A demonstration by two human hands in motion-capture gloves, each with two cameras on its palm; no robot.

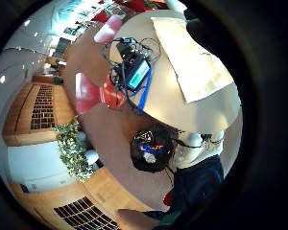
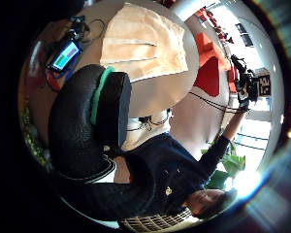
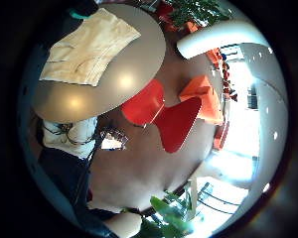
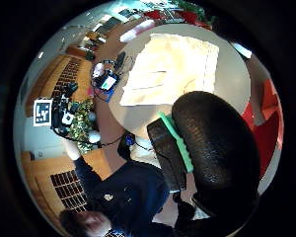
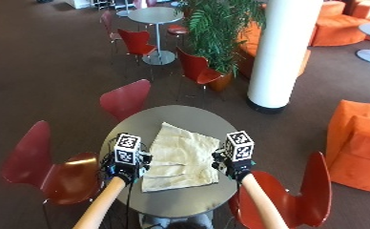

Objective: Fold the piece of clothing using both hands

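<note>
- Left hand (image 5: pixel 125 168) and right hand (image 5: pixel 231 164) are raised above the table (image 5: pixel 123 128), one on each side of the garment; whether their fingers are curled, I cannot tell.
- The cream garment (image 5: pixel 177 157) lies spread flat mid-table, untouched; folding looks not yet begun.
- Next call: both hands down to its near corners; pinch; lift.

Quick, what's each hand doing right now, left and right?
Left hand: raised above the cream garment, holding nothing; fingers cannot be told.
Right hand: likewise raised, holding nothing; fingers cannot be told.
</note>
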